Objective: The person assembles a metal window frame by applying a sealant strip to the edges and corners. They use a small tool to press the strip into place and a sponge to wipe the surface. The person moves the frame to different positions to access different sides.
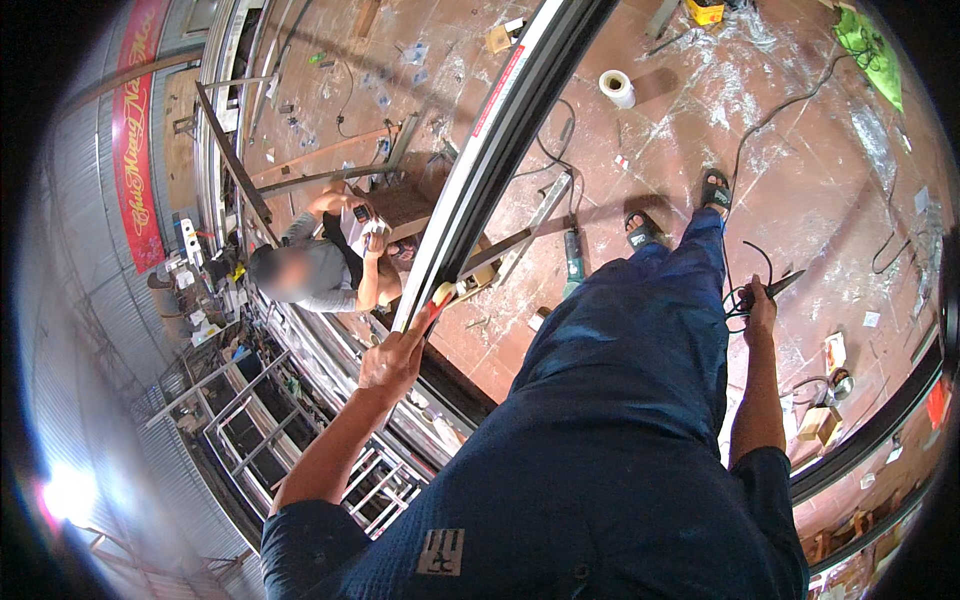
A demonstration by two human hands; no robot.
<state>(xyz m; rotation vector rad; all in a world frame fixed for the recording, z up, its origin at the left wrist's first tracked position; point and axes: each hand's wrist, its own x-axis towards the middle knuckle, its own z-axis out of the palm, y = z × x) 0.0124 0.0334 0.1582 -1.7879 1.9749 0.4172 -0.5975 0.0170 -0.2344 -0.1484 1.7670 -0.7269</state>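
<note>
My left hand is closed round a small tool with a red handle and a pale yellow end. It is beside a long black-and-white metal profile, which rises diagonally across the view; whether the tool touches it I cannot tell. Low at my right side, my right hand grips a pair of black-handled scissors, its dark blades pointing outward. A thin black strip curves up near that hand; I cannot tell if the fingers hold it too.
A person sits left beyond the profile, holding something white. On the tiled floor lie a green power tool, a white roll, cables and a cardboard box. Metal frames stand at the left.
</note>
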